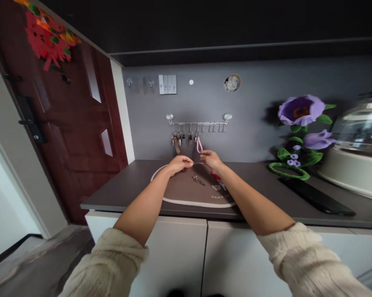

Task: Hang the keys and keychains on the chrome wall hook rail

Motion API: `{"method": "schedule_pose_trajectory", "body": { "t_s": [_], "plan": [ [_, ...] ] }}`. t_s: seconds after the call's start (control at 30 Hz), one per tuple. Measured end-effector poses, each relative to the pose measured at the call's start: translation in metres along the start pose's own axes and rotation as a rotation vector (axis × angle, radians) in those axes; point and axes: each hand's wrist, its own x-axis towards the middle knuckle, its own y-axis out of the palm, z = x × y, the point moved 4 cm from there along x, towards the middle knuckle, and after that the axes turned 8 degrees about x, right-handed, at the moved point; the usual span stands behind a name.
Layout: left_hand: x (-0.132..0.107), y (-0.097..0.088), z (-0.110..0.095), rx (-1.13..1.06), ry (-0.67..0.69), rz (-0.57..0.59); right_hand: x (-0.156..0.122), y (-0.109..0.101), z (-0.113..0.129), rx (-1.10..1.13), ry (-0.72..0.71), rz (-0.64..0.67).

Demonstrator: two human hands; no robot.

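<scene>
Both my hands are held above the back of a brown mat (180,187) on the counter. My left hand (179,164) is closed in a pinch, and what it holds, if anything, is too small to name. Opposite it, my right hand (211,159) has its fingers drawn together close to a pink strap loop (199,145); I cannot tell whether they touch it. A thin pale line shows between the hands, perhaps the mat's edge. Loose keys (198,180) lie on the mat, and a red item (216,177) lies partly hidden by my right forearm.
A wall-mounted hook rail (198,123) carries several key bunches (183,138) behind my hands. To the right are purple knitted flowers (302,110), a long black object (317,196) and a white appliance with a clear dome (356,161). A dark red door (77,123) stands left.
</scene>
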Motion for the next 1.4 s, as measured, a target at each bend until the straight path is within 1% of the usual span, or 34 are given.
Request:
{"method": "schedule_pose_trajectory", "body": {
  "t_s": [0.13,0.23,0.33,0.4,0.53,0.6,0.73,0.83,1.13,1.27,1.4],
  "plan": [
    [-0.004,0.005,0.0,0.063,0.033,0.198,-0.02,0.003,-0.007,0.033,0.057,0.08],
    [-0.006,0.008,0.002,0.1,0.036,0.313,-0.027,0.004,-0.014,0.042,0.094,0.141],
    [-0.008,0.01,0.002,0.122,0.039,0.376,-0.025,0.003,-0.023,0.01,0.115,0.155],
    [-0.007,0.011,0.003,0.157,0.038,0.384,-0.022,0.002,-0.029,0.016,0.111,0.154],
    [-0.006,0.012,0.002,0.277,0.084,0.353,-0.017,0.001,-0.035,0.036,0.109,0.149],
    [-0.005,0.011,0.003,0.301,0.104,0.338,-0.016,0.002,-0.035,0.023,0.107,0.151],
    [-0.004,0.012,0.005,0.247,0.095,0.324,-0.018,0.003,-0.031,-0.022,0.109,0.15],
    [-0.003,0.011,0.007,0.17,0.067,0.284,-0.02,0.003,-0.029,-0.039,0.116,0.152],
    [0.001,0.005,0.01,0.088,0.018,0.11,-0.018,0.005,-0.029,-0.006,0.111,0.171],
    [0.004,0.003,0.011,0.01,0.002,0.026,-0.02,0.007,-0.026,0.021,0.108,0.2],
    [0.008,0.0,0.013,-0.055,-0.038,-0.112,-0.024,0.011,-0.02,0.057,0.109,0.252]
  ]
}}
